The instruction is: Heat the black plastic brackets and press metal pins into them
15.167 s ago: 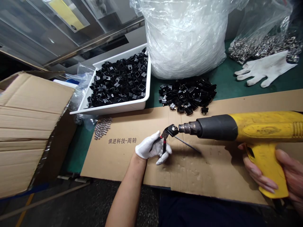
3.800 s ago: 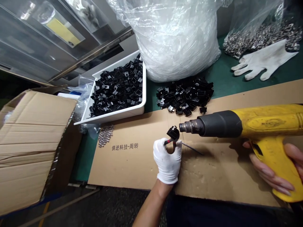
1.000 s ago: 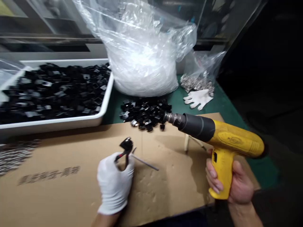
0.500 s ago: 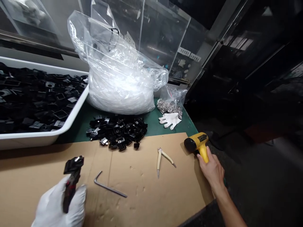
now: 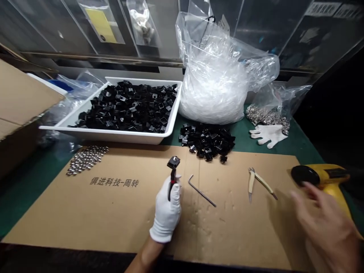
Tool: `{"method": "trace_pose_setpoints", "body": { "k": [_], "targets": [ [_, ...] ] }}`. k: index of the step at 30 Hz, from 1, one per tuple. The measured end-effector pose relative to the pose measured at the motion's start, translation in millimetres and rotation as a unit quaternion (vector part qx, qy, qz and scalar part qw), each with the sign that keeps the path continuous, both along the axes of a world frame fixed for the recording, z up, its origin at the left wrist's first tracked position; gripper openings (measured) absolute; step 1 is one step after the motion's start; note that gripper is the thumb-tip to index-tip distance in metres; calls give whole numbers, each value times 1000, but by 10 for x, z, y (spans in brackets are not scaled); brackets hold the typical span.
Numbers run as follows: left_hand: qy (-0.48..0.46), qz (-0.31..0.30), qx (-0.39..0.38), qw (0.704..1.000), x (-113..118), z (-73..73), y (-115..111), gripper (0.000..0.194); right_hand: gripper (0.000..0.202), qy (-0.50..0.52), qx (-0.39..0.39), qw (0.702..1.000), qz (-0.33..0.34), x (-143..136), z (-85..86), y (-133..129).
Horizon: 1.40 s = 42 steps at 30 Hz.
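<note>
My left hand (image 5: 166,212), in a white glove, is closed around a slim dark tool with some red on it, apparently pliers (image 5: 172,185). At its top end sits a small black plastic part (image 5: 173,162) with a shiny metal piece on it. My right hand (image 5: 327,223) is bare and blurred at the right, its fingers stretched out and apart with nothing seen in them. Just beyond it lies a yellow pistol-grip power tool (image 5: 330,175) with a black round end. A hex key (image 5: 202,192) and cream-handled nippers (image 5: 256,182) rest on the cardboard (image 5: 127,216) between my hands.
A white tray (image 5: 133,135) of black parts stands at the back, beside a large clear bag (image 5: 213,91). A black parts pile (image 5: 207,140) lies before the bag. Metal pieces (image 5: 87,159) lie left; a white glove (image 5: 269,134) and bagged metal pieces (image 5: 267,115) right. A carton (image 5: 22,94) stands far left.
The view has swung left, bringing the whole tray and the metal pieces into sight. My right hand has come off the yellow tool's handle. My left hand still holds the dark tool with the black part.
</note>
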State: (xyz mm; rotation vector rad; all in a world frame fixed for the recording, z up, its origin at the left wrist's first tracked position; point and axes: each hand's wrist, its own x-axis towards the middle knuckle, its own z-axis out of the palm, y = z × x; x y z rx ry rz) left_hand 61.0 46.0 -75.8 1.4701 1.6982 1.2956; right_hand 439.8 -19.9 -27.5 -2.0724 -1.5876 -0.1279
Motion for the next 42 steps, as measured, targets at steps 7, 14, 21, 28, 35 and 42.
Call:
{"method": "trace_pose_setpoints", "body": {
  "k": [7, 14, 21, 28, 35, 42],
  "targets": [
    [-217, -160, -116, 956, -61, 172, -347, 55, 12, 62, -118, 936, 325, -1773, -219, 521],
    [-247, -187, -188, 932, -287, 214, -549, 52, 24, 83, -123, 939, 311, -2044, -444, 608],
    [-172, -227, -178, 942, -342, 244, -574, 52, 24, 223, -135, 931, 255, -1851, -42, 463],
    [-100, -244, -169, 950, -357, 245, -531, 49, 44, 319, -9, 895, 313, -1834, 342, 283],
    [-45, -257, -163, 952, -348, 253, -505, 45, 44, 318, 4, 887, 335, -1817, 357, 310],
    [-3, -258, -144, 955, -308, 273, -490, 39, 39, 312, -23, 885, 344, -1755, 333, 289]
  ]
}}
